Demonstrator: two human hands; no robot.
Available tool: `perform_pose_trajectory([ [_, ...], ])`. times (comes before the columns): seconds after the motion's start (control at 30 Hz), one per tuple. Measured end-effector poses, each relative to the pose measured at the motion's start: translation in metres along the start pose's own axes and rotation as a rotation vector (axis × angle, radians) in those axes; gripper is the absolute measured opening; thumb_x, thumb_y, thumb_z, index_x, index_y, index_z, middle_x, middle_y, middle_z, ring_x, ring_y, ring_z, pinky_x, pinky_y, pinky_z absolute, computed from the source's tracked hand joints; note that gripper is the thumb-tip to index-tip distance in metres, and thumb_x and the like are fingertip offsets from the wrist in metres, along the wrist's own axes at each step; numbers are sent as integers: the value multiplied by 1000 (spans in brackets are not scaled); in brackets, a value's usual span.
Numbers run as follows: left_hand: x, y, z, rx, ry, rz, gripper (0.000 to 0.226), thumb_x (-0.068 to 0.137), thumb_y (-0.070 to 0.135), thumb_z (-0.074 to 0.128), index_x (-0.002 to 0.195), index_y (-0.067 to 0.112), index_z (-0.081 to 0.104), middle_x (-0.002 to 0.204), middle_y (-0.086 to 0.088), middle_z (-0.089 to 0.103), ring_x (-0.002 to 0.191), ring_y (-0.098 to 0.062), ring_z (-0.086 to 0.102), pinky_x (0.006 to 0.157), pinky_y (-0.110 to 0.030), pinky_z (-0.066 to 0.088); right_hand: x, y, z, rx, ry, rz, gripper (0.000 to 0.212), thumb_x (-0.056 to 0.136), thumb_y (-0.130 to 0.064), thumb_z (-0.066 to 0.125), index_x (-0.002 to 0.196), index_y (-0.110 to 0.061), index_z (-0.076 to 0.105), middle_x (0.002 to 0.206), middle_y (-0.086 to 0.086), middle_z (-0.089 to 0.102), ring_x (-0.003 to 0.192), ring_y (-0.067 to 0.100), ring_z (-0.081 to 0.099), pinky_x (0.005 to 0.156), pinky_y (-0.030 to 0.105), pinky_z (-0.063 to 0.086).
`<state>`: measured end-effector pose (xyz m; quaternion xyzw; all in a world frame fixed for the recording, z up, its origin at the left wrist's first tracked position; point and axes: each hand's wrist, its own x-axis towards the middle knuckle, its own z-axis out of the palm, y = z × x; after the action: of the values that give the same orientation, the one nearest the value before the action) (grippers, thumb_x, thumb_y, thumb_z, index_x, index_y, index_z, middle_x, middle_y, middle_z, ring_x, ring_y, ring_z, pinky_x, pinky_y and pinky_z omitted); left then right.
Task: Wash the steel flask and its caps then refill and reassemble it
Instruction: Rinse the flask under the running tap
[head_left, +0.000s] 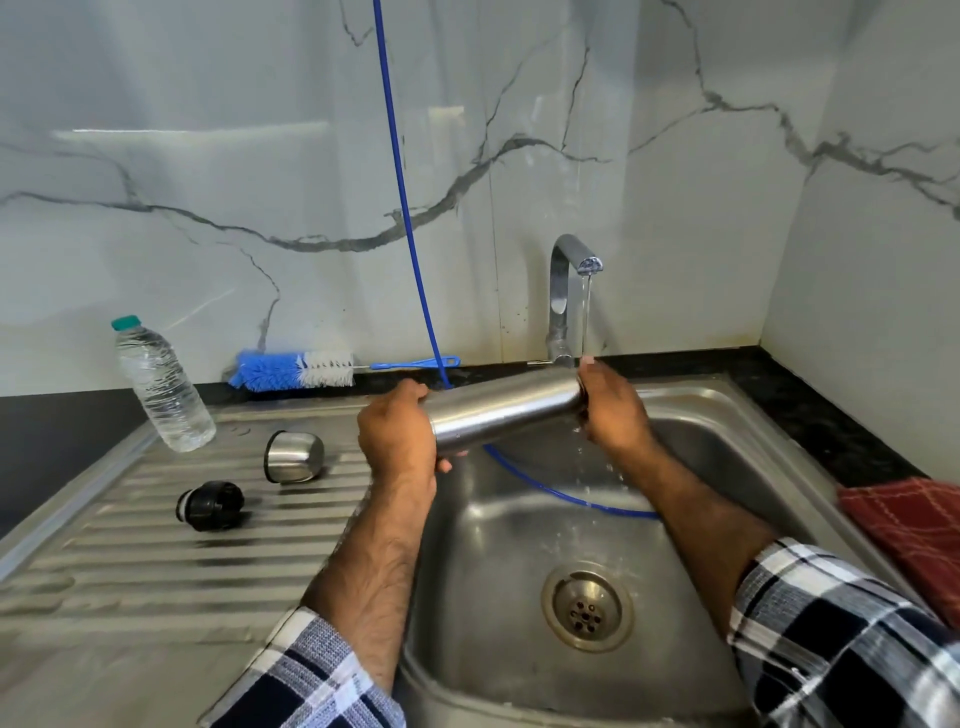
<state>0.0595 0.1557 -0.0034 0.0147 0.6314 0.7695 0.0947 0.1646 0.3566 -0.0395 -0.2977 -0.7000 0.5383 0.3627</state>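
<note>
I hold the steel flask (506, 410) almost level above the sink basin (519, 530). My left hand (397, 434) grips its base end. My right hand (613, 410) wraps its mouth end, right under the thin stream from the tap (569, 291), and water drips off that hand into the basin. The mouth itself is hidden by my fingers. On the ribbed drainboard (130, 561) to the left lie the steel cup cap (293, 457) on its side and the black inner stopper (210, 505).
A clear plastic water bottle (161, 387) with a green cap stands at the drainboard's back left. A blue and white bottle brush (311, 369) lies along the wall. A blue hose (410, 234) hangs down into the basin. A red cloth (914, 530) lies on the right counter.
</note>
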Motion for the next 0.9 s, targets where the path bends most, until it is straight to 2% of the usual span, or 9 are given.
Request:
perform_pose_trajectory([
  [0.07, 3, 0, -3, -88, -6, -219, 27, 91, 35, 63, 106, 14, 71, 97, -19, 76, 70, -47, 77, 36, -25, 42, 3, 5, -1, 31, -38, -224, 45, 107, -54, 41, 106, -16, 65, 93, 10, 65, 87, 18, 60, 79, 34, 50],
  [0.17, 2, 0, -3, -71, -35, -237, 25, 92, 34, 63, 106, 15, 69, 96, -19, 75, 72, -46, 78, 37, -25, 42, 11, 2, -6, -25, -25, -282, 34, 108, -38, 44, 88, -16, 60, 80, 2, 60, 78, 14, 55, 71, 30, 43],
  [0.33, 0, -2, 3, 101, -77, 306, 19, 89, 19, 69, 74, 23, 81, 75, 3, 75, 63, -19, 68, 39, -26, 44, 13, -5, -10, -113, -222, 599, 43, 107, -48, 41, 104, -13, 66, 62, 0, 50, 53, 14, 43, 47, 24, 36],
  [0.4, 3, -7, 2, 114, -137, 417, 17, 85, 22, 67, 79, 20, 83, 76, 6, 77, 60, -12, 66, 39, -27, 45, 12, -5, -15, -112, -286, 698, 48, 106, -52, 41, 109, -12, 67, 57, -3, 44, 45, 10, 36, 39, 21, 32],
  [0.47, 9, -9, 3, 50, -118, 365, 20, 79, 28, 65, 79, 18, 83, 78, 1, 77, 60, -19, 66, 38, -27, 44, 10, -10, -10, -101, -232, 569, 51, 106, -60, 43, 100, -15, 65, 63, -2, 48, 52, 12, 41, 43, 23, 36],
  [0.63, 28, -11, 2, -139, -4, -121, 22, 88, 34, 66, 98, 15, 71, 93, -18, 75, 72, -43, 76, 39, -26, 43, 21, 9, 9, 76, 19, -209, 39, 107, -55, 47, 94, -24, 67, 85, 1, 68, 88, 22, 66, 88, 42, 53],
  [0.7, 33, -15, -1, -142, -35, -142, 29, 85, 37, 67, 102, 14, 71, 95, -20, 76, 72, -45, 77, 40, -26, 43, 20, 9, 6, 16, 14, -258, 41, 103, -53, 46, 92, -18, 65, 83, 3, 66, 84, 19, 61, 81, 37, 50],
  [0.77, 32, -16, 1, -102, -62, 14, 36, 78, 38, 68, 98, 10, 78, 98, -25, 76, 72, -39, 74, 40, -26, 43, 17, -3, 1, -68, -2, -121, 41, 103, -46, 42, 90, -15, 65, 82, 5, 62, 77, 19, 57, 67, 33, 43],
  [0.9, 25, -16, 3, -45, -148, 335, 21, 75, 32, 68, 78, 17, 83, 89, -17, 77, 70, -39, 66, 42, -26, 43, 9, -11, -16, -14, -250, 675, 46, 106, -48, 42, 112, -10, 68, 63, -2, 49, 51, 10, 39, 43, 24, 31],
])
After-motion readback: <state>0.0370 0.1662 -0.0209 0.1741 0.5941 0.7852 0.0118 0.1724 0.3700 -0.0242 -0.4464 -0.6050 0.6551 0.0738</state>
